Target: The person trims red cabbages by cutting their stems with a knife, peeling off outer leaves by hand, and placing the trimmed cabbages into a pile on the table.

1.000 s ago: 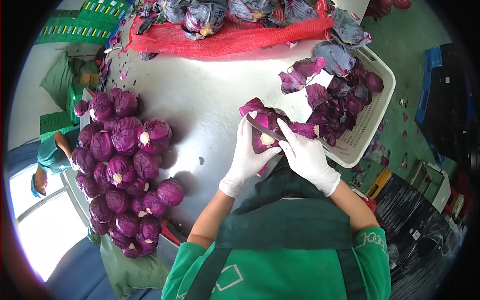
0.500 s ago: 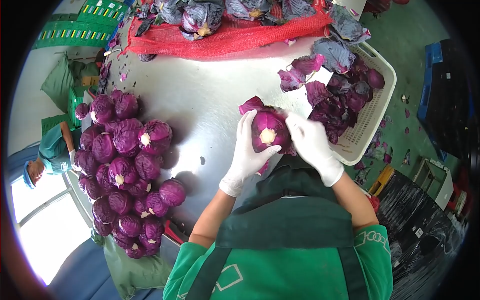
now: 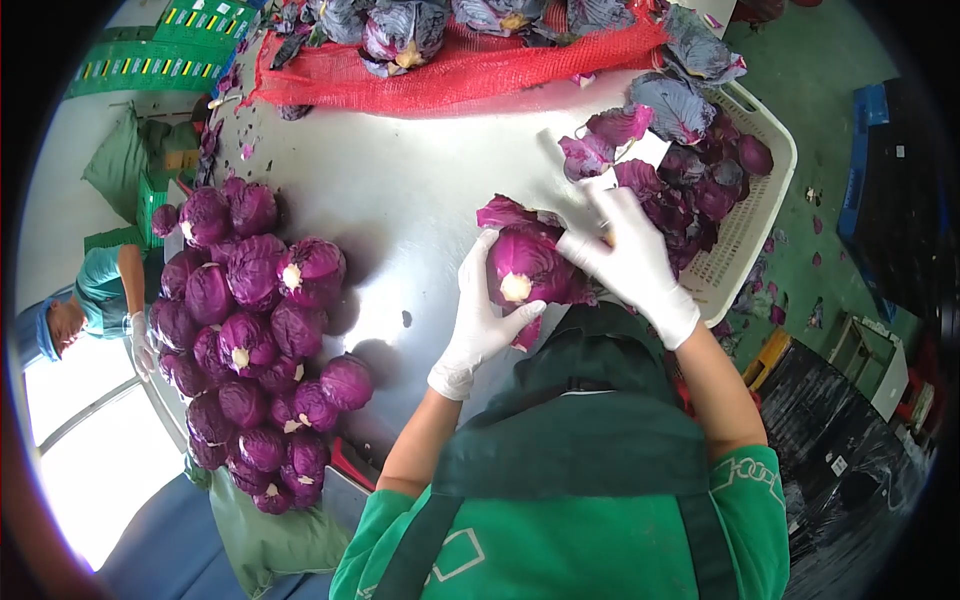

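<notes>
L hand (image 3: 478, 325) holds purple cabbage (image 3: 538, 262); R hand (image 3: 636, 258) nr it (bit blurred).

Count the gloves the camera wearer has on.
2: one on the left hand, against the cabbage; one on the right hand, near the leaf-filled basket.

Brightly lit, wide round view, black at the corners and strongly bowed near the edges. The window (image 3: 118, 455) at lower left is blown out white. Glare streaks the metal worktop (image 3: 430, 180); soft shadows fall beside purple cabbages (image 3: 250, 340). The right hand (image 3: 632, 255) is motion-blurred.
</notes>
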### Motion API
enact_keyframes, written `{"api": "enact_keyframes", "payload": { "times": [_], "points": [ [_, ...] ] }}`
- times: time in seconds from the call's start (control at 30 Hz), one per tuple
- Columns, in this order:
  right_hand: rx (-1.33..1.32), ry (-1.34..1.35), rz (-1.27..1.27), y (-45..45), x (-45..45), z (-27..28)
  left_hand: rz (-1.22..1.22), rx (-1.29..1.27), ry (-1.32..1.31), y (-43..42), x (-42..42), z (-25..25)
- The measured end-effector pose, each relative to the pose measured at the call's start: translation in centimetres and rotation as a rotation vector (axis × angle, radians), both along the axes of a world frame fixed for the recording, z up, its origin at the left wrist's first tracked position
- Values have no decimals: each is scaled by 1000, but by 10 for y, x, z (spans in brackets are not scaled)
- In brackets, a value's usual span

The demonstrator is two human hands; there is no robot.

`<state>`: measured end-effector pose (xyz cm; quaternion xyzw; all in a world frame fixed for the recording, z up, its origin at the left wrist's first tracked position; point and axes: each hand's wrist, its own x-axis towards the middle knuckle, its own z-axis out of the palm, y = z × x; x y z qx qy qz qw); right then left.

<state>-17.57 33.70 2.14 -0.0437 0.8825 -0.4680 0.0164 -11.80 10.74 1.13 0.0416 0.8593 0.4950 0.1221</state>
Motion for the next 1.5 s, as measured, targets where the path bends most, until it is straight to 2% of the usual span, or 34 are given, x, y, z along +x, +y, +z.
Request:
{"api": "enact_keyframes", "payload": {
  "times": [0.07, 0.1, 0.17, 0.23, 0.3, 0.43, 0.5, 0.57, 0.63, 0.7, 0.77, 0.8, 0.83, 0.87, 0.93, 0.97, 1.03, 1.1, 1.17, 1.23, 1.27, 1.3, 1.37, 1.43, 1.5],
  "points": [
    [105, -32, 139, -17, 7, 18, -7, -40, 13, 4, -3, 5],
    [73, -123, 161, -21, 7, 20, -38, -57, 28, 6, -4, 8],
    [22, -165, 24, -18, -2, -12, -103, -94, 59, 6, -6, 13],
    [79, -10, -101, -8, -19, -30, -113, -78, 61, 3, -4, 14],
    [124, -212, -99, 4, -31, -41, -91, -28, 34, -2, -1, 14],
    [-75, -172, -92, -3, -16, -40, -33, 102, -55, -21, 9, 13],
    [-24, -236, -12, -8, -10, -34, 5, 146, -133, -27, 12, 18],
    [-163, -358, 46, -19, -3, -24, 19, 18, -80, -26, 15, 24],
    [-104, -367, 105, -33, 2, -16, 78, -66, -24, -11, 14, 36],
    [-78, -329, 105, -40, 6, -15, 124, -197, -1, -3, 17, 26],
    [-42, -254, 24, -34, 2, -19, 119, -314, 48, -3, 18, 19],
    [8, -306, -24, -26, -6, -28, 147, -265, 19, -4, 18, 18],
    [89, -128, -85, -17, -15, -37, 177, -215, -14, -6, 20, 18],
    [-105, -280, -203, -4, -22, -40, 209, -166, -47, -8, 22, 18],
    [-79, -238, -326, 21, -41, -44, 262, -80, -73, -16, 22, 13],
    [-21, -252, -281, 39, -49, -52, 290, -45, -108, -17, 22, 12],
    [45, -158, -191, 28, -42, -2, 343, 30, -173, -18, 17, 11],
    [59, -26, 86, 9, -22, 26, 311, -64, -107, -13, 12, 9],
    [70, -74, 288, -13, -5, 50, 300, -103, -56, -3, 4, 9],
    [163, -114, 316, -24, 11, 35, 318, -90, -22, 10, -5, 16],
    [234, -339, 326, -22, 7, 30, 279, -56, -30, 3, -4, 5],
    [64, -613, 269, -15, -3, 48, 240, -22, -39, -3, -2, -6],
    [33, -625, 185, -1, -9, 43, 188, 35, -125, -7, -6, 8],
    [302, -88, 84, 29, -20, -5, 179, 164, -205, -6, -7, 23],
    [363, -169, -171, 72, -45, -29, 162, 238, -217, -8, -6, 23]
  ]
}}
